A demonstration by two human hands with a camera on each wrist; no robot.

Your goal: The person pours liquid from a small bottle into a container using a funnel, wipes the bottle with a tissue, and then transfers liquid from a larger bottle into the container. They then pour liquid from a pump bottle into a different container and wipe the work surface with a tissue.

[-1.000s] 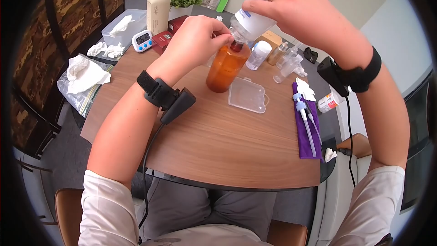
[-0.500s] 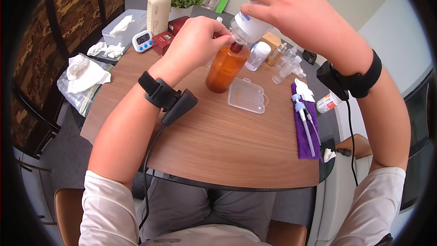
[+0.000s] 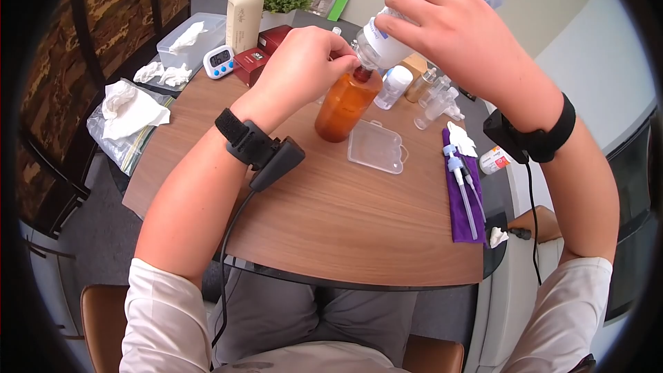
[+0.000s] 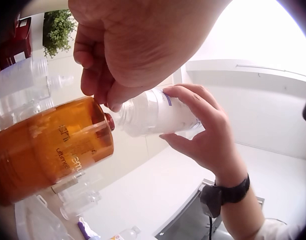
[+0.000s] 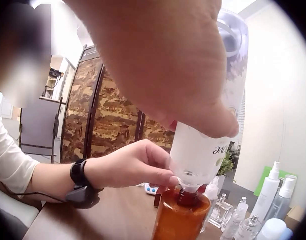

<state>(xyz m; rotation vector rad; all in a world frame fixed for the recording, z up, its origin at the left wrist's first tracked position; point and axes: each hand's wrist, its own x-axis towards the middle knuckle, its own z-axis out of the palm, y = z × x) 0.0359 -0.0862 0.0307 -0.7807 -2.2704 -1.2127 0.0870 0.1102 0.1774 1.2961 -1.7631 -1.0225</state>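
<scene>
An amber bottle (image 3: 343,107) stands upright on the wooden table, with pale lettering visible in the left wrist view. Over it, my right hand (image 3: 449,34) grips a clear bottle with a white label (image 3: 387,43), tipped steeply mouth down. Its mouth sits right at the amber bottle's dark red neck (image 5: 187,198). Finger and thumb of my left hand (image 3: 307,62) pinch at this junction, around a small clear piece (image 5: 185,186); its kind I cannot tell, as the fingertips partly cover it. Whitish contents show inside the clear bottle (image 4: 163,115).
Close by lies a flat clear plastic case (image 3: 375,146). Several small bottles stand behind, near a white-capped bottle (image 3: 394,88). At right, a pump with a tube (image 3: 461,179) rests on a purple cloth (image 3: 459,224). A timer (image 3: 219,62), red boxes (image 3: 251,64) and a beige pump bottle (image 3: 244,17) stand back left.
My right hand and the tipped clear bottle have come slightly lower and to the right in the head view. My left hand keeps its pinch at the necks; the amber bottle still stands in place.
</scene>
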